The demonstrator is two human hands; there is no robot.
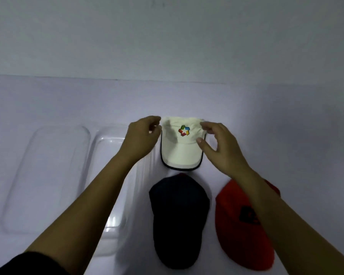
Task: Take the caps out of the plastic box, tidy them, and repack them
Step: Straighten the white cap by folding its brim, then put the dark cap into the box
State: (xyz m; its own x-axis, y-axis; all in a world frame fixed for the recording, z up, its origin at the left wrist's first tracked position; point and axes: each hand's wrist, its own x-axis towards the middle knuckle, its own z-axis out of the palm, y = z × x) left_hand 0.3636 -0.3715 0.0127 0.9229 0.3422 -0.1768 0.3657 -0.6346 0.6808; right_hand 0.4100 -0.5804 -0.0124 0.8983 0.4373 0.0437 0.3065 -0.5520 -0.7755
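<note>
Red cap (231, 233) badge blurred under my arm, white cap (179, 152), multicoloured star logo, fingers of left hand (140, 137), right hand (221, 148) pinching it

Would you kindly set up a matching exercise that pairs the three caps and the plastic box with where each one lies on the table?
Things:
1. white cap
2. dark cap
3. red cap
4. plastic box

Places:
A. farthest right
B. between the left hand and the right hand
C. left of all the caps
D. close to the camera, just left of the red cap

Pairs: 1-B, 2-D, 3-A, 4-C
</note>
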